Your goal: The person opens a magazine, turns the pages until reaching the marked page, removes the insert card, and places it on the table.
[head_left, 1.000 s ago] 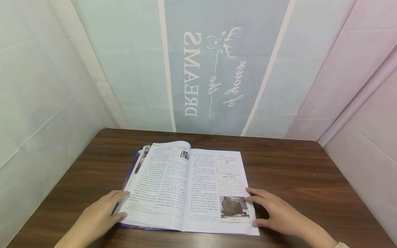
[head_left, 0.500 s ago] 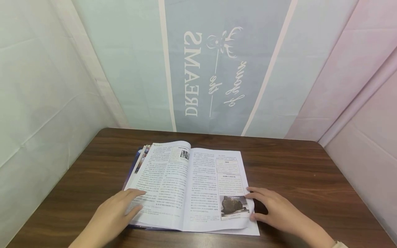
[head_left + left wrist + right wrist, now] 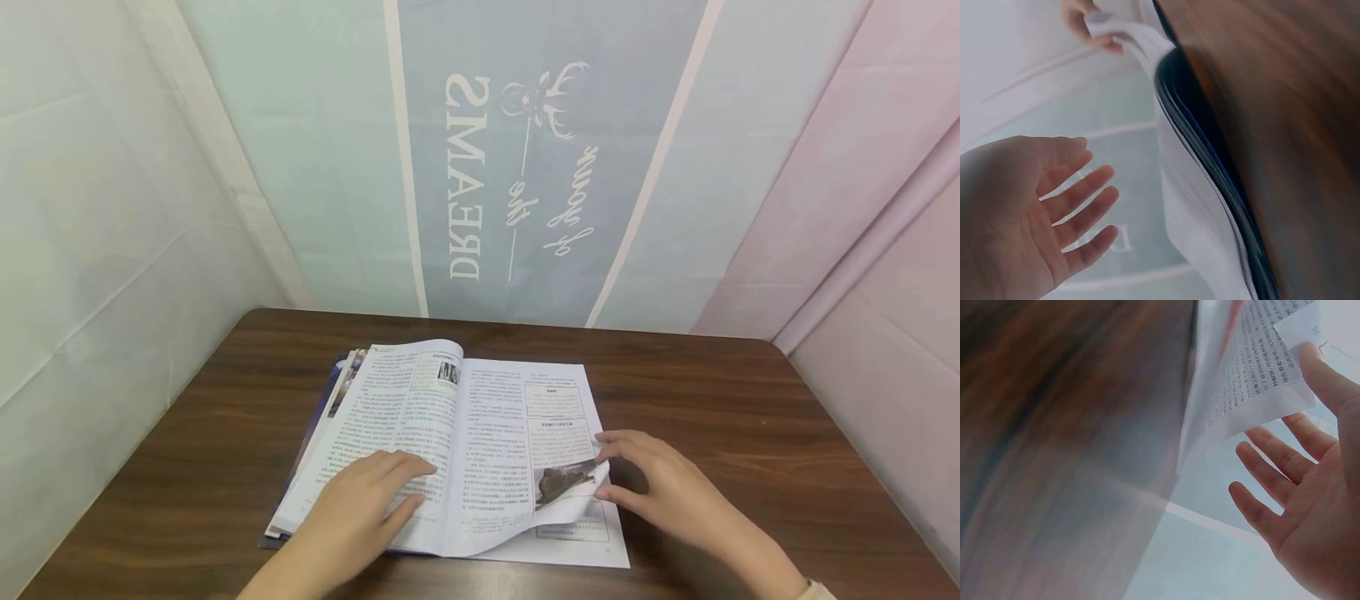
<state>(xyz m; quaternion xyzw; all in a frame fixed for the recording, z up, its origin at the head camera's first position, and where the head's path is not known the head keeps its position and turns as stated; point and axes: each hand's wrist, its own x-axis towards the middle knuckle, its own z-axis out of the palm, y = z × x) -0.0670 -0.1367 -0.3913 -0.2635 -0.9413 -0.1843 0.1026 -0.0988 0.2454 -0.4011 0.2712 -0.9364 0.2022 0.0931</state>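
An open magazine with printed text lies on the dark wooden table. Its right page carries a photo of a rock, and that page's lower corner is lifted and bent inward. The right hand pinches the lifted corner between thumb and fingers; in the right wrist view the thumb lies on the page and the other fingers spread behind it. Over the lower left page hovers the left hand, fingers relaxed. The left wrist view shows that hand apart from the paper, holding nothing.
The wooden table extends on both sides of the magazine. Behind it hangs a pale fabric backdrop with mirrored lettering, and light cloth walls stand at the sides.
The left hand has moved right from the magazine's left edge to over the left page. The right hand has taken the right page's lower corner and lifted it, uncovering part of the page beneath.
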